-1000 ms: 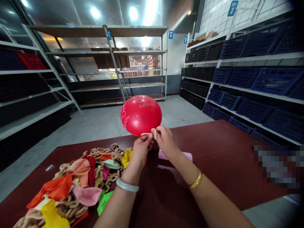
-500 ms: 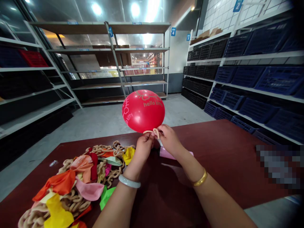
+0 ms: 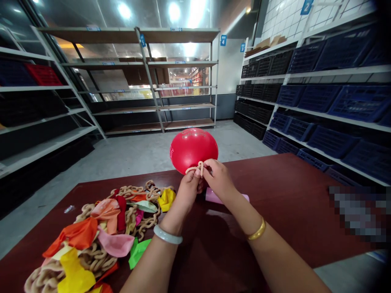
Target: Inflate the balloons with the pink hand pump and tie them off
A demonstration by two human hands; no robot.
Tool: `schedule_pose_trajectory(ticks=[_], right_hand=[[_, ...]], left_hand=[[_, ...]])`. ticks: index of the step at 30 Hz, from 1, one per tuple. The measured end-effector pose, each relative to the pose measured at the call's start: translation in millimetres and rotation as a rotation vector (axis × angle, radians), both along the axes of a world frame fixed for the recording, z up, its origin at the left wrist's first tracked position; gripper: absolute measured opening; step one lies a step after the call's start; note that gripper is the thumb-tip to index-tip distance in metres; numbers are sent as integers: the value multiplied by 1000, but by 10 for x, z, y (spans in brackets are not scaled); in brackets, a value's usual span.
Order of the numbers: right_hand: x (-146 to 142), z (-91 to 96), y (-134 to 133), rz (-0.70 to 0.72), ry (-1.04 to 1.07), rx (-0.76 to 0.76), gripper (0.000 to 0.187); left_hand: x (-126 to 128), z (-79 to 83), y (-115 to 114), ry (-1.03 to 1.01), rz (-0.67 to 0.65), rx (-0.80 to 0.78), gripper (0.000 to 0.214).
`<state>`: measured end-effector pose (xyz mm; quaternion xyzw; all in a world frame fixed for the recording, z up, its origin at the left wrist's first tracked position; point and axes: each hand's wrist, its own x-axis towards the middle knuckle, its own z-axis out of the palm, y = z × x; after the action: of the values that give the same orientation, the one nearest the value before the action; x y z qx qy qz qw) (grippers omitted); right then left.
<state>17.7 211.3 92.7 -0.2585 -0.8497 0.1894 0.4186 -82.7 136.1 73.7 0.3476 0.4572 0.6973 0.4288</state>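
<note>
An inflated red balloon (image 3: pixel 194 150) with printed lettering stands just beyond my hands, its neck end toward me. A beige stretchy cord (image 3: pixel 200 165) is looped at the neck. My left hand (image 3: pixel 189 189) is closed at the neck, pinching the cord with thumb and finger; the neck itself is hidden by the fingers. My right hand (image 3: pixel 219 176) pinches the cord from the other side, fingertips close to the left thumb. Under my right wrist lies a pink cylinder (image 3: pixel 213 196), partly covered.
On the dark red table (image 3: pixel 281 211), left of my arms, lies a heap of uninflated balloons (image 3: pixel 116 245) in several colours, mixed with tangled beige cords (image 3: pixel 97 258). Shelves with blue crates (image 3: pixel 357 101) line the right; a shelf rack (image 3: pixel 183 107) stands at the back.
The balloon has dropped a little, shifted right and tipped, so its lettering now faces up and away. My hands stay close together on the cord, the left slightly further right.
</note>
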Motion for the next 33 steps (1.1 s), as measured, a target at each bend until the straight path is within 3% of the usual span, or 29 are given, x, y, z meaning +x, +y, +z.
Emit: schedule_pose_trajectory(ticks=[6, 13, 16, 22, 29, 33], right_hand=[[55, 27, 14, -28, -197, 140, 18], [133, 75, 57, 34, -247, 198, 14], [157, 92, 56, 65, -259, 198, 13], [130, 76, 32, 124, -190, 167, 10], [115, 91, -5, 193, -3, 65, 17], [124, 102, -40, 192, 3, 57, 14]], left_hand=[[-31, -16, -18, 97, -98, -51, 45], [-49, 9, -75, -53, -228, -24, 39], [-55, -10, -64, -87, -205, -59, 38], [-49, -5, -40, -34, -30, -76, 44], [-30, 159, -120, -176, -67, -26, 40], [-34, 139, -110, -162, -55, -30, 39]])
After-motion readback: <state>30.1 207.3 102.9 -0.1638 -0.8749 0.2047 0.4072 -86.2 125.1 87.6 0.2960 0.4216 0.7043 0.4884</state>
